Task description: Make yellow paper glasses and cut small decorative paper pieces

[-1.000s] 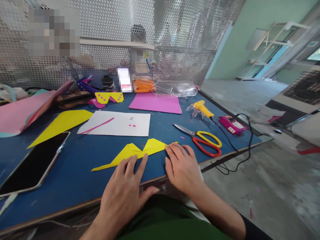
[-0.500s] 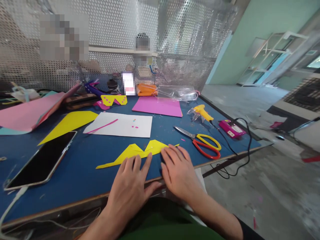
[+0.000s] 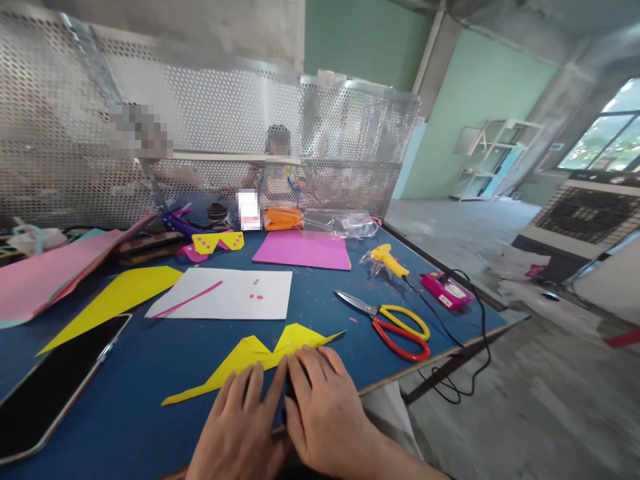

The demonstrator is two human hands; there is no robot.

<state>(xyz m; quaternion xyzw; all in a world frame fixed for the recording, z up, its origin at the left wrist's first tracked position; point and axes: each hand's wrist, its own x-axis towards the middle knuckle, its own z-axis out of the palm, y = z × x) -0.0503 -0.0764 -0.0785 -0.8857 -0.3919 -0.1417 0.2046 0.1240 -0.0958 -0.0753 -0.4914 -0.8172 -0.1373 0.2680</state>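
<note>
Two bare hands (image 3: 280,420), no rings, no sleeves visible

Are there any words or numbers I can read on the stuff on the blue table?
None can be read.
Pink box by the black cable: a pale label, too small and blurred to read.
White item at the back of the table: pixelated, unreadable.
Phone: screen dark, nothing on it.
Yellow folded paper under the left hand and right hand: no writing.
White sheet: only pink bits, no writing.

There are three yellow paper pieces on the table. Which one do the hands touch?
The folded yellow paper nearest the table edge, under both hands' fingertips. The long yellow triangle and the pink-dotted yellow piece lie farther back, untouched.
</note>
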